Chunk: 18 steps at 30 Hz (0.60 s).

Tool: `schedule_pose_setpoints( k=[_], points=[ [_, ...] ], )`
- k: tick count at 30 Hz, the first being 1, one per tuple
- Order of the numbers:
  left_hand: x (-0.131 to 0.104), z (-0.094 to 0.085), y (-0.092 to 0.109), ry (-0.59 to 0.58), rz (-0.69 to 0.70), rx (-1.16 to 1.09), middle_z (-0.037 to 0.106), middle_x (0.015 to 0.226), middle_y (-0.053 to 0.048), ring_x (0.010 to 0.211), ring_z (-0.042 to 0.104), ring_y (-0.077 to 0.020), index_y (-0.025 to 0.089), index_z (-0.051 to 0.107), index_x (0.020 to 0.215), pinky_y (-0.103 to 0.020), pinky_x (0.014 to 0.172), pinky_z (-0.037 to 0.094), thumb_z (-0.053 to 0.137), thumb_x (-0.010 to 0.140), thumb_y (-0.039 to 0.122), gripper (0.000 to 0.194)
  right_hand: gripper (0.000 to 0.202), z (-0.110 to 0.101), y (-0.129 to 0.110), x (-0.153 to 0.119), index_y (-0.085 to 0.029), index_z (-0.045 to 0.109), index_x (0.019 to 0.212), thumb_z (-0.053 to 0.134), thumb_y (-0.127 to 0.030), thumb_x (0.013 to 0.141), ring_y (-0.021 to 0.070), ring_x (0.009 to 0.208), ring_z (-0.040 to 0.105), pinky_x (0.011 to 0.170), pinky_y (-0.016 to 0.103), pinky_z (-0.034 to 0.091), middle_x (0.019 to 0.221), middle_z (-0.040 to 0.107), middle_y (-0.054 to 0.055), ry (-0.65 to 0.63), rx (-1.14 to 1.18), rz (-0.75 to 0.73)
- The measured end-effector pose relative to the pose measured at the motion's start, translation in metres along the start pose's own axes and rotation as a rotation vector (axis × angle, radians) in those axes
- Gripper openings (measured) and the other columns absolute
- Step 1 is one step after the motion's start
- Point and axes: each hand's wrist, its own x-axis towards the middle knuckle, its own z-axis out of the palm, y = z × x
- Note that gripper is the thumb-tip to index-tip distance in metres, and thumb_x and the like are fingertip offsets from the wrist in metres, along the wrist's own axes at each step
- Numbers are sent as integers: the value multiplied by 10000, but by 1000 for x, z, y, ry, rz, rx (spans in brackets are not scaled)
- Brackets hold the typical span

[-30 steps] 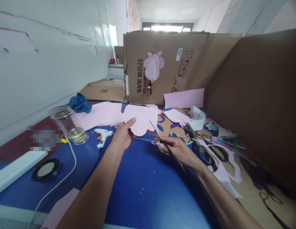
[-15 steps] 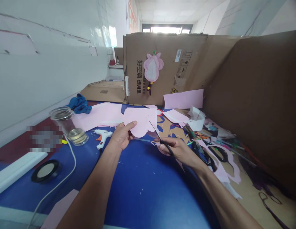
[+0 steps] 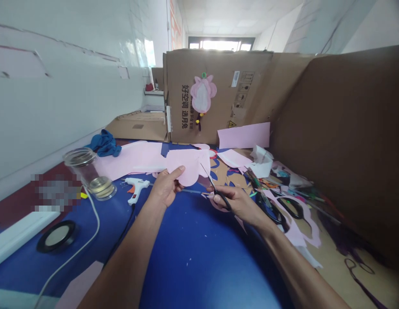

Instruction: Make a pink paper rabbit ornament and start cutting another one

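A pink paper sheet [image 3: 188, 165] with a rounded, partly cut lower edge is pinched in my left hand [image 3: 168, 185], the thumb on top. My right hand [image 3: 235, 201] is closed on the handles of black scissors [image 3: 215, 189]. Their blades point up and left at the right part of the sheet, touching or very near its edge. Below the scissors lie pink paper scraps, partly hidden by my right hand. A white glue gun [image 3: 137, 189] rests on the blue table just left of my left hand.
Left are a glass jar [image 3: 104, 189], a black tape roll [image 3: 56, 236], a white cable and a blue cloth [image 3: 104, 143]. Cardboard [image 3: 230, 96] stands behind, with a pink paper figure [image 3: 202, 96]. At right lie pink cutouts, tools and other scissors [image 3: 358, 274].
The camera view has shifted slightly. The sheet appears turned a little in my left hand, and the scissors remain at its right side.
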Motion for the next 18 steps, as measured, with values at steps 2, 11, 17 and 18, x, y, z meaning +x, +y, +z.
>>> schedule_pose_setpoints(
  k=[2, 11, 17, 18],
  points=[
    [-1, 1, -1, 10, 3, -11, 681, 627, -11, 444, 520, -87, 137, 739, 864, -192, 387, 313, 1001, 617, 343, 415, 652, -1, 1, 0, -119, 746, 1288, 803, -647, 910, 113, 642, 367, 606, 295, 252, 737, 510, -34, 0, -2, -6],
    [-10, 15, -2, 38, 18, -98, 716, 663, -19, 447, 530, -80, 138, 735, 878, -184, 403, 351, 1005, 629, 314, 407, 666, -1, 1, 0, -143, 780, 1282, 846, -659, 866, 121, 648, 391, 597, 276, 284, 736, 511, -19, 75, 25, 30],
    [-11, 18, -7, 36, 3, -109, 714, 664, -26, 449, 527, -85, 127, 748, 919, -186, 395, 331, 996, 636, 310, 419, 686, -2, -2, -1, -142, 788, 1273, 847, -681, 853, 118, 648, 394, 593, 273, 281, 735, 526, -12, 74, 42, 19],
    [-10, 17, -6, 32, -9, -110, 705, 656, -23, 445, 518, -82, 126, 744, 912, -185, 392, 320, 993, 641, 302, 408, 694, -2, -2, -1, -140, 784, 1283, 848, -680, 852, 118, 652, 396, 598, 273, 286, 740, 529, -11, 64, 45, 18]
  ],
)
